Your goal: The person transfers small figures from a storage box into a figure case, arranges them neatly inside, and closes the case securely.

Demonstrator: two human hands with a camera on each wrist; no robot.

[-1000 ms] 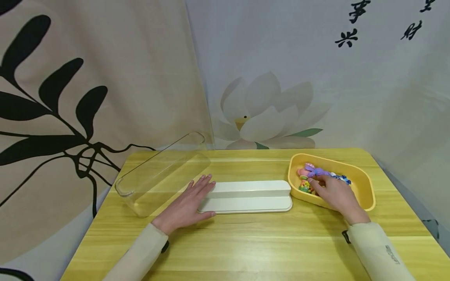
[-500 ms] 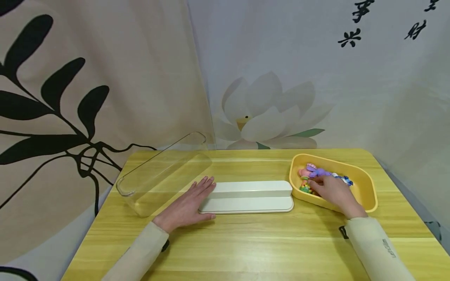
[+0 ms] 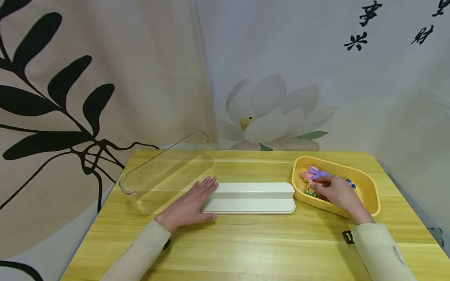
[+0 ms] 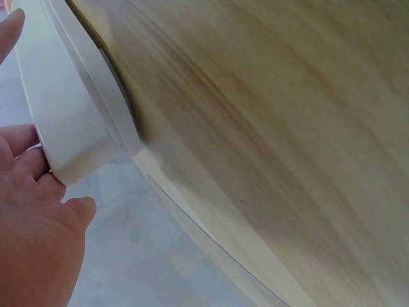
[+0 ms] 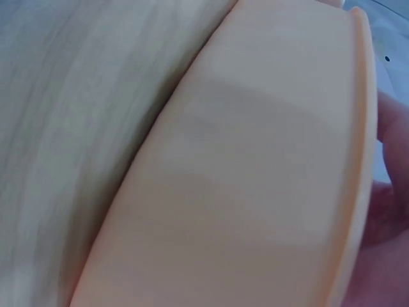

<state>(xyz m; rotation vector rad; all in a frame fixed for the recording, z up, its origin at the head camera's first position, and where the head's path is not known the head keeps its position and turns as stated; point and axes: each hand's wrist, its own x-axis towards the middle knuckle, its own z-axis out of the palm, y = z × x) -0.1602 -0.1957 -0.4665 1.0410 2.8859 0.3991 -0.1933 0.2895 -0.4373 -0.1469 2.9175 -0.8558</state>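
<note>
Behind the yellowish wood-grain surface (image 3: 253, 249) hang a beige cloth (image 3: 151, 70) printed with large black leaves (image 3: 38, 39) and a whitish cloth (image 3: 386, 97) bearing a pale lotus (image 3: 270, 113) and black characters (image 3: 370, 13), all in soft light

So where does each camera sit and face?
Head: head-worn, facing forward-down across the table; left hand, right hand, sleeves show.
Left wrist: wrist-worn, facing the white base; part of the left hand shows.
Right wrist: wrist-worn, facing the yellow tray from outside; part of the right hand shows.
Shared: head and right wrist show the yellow tray.
</note>
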